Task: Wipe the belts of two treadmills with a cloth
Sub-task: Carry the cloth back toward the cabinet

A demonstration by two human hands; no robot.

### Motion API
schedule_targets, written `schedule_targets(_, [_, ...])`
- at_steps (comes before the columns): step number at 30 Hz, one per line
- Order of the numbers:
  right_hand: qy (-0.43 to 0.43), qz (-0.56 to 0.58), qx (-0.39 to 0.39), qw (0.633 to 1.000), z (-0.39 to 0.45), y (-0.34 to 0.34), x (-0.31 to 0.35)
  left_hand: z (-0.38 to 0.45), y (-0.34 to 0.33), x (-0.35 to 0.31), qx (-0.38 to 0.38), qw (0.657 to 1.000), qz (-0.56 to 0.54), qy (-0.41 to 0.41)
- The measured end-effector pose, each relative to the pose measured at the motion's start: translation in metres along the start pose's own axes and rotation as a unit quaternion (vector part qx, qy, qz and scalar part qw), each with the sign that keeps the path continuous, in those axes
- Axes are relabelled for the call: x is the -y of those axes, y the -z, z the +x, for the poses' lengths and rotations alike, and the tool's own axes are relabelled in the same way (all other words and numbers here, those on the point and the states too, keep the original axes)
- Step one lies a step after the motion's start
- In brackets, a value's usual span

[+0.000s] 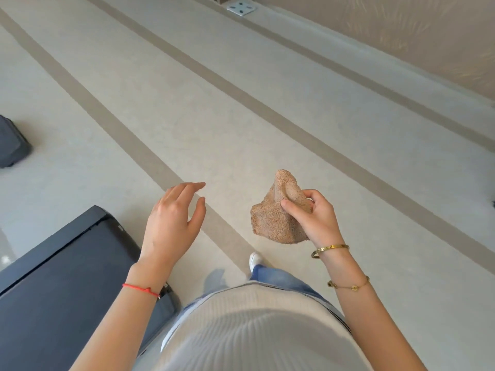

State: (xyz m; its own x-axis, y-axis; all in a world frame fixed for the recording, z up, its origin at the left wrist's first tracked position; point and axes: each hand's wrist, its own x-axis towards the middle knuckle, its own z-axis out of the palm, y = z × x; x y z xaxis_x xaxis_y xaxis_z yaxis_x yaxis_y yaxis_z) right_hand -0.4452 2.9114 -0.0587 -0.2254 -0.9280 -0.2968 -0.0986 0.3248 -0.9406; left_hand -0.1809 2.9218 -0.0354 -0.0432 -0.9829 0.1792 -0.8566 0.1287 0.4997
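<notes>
Floor (241, 108): pale, crossed by darker diagonal bands; carries everything listed.

Near treadmill (61, 277): dark deck and belt, lower left, just beside the person's left leg.

Second dark unit (12, 143): left edge, well apart from the first; probably the other treadmill, too cropped to confirm.

Cloth (278, 212): tan terry, bunched, held in the air over the floor, touching no belt.

Right hand (313, 218): fingers and thumb pinching the cloth's bunched edge.

Left hand (174, 218): fingers spread and relaxed, holding nothing, above the treadmill's far corner.

Step, as judged: cloth in hand, between wiping passes. The next move calls for bending and turning left to bring the cloth flat onto a belt.
</notes>
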Motion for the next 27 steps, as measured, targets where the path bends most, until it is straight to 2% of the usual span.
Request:
schedule_targets(7, [0.014, -0.015, 0.047, 0.999, 0.128, 0.006, 0.047, 0.098, -0.022, -0.020, -0.016, 0.998, 0.011, 0.055])
schedule_targets(15, [0.001, -0.015, 0.070, 0.997, 0.257, -0.006, 0.067, 0.210, -0.061, -0.007, -0.021, 0.995, 0.011, 0.099])
schedule_targets(21, [-0.008, -0.013, 0.068, 0.998, 0.381, -0.028, 0.103, 0.341, -0.087, 0.012, -0.031, 0.995, 0.009, 0.095])
schedule_targets(27, [-0.001, -0.017, 0.080, 0.997, 0.509, -0.054, 0.168, 0.482, -0.093, 0.027, -0.039, 0.995, 0.000, 0.093])
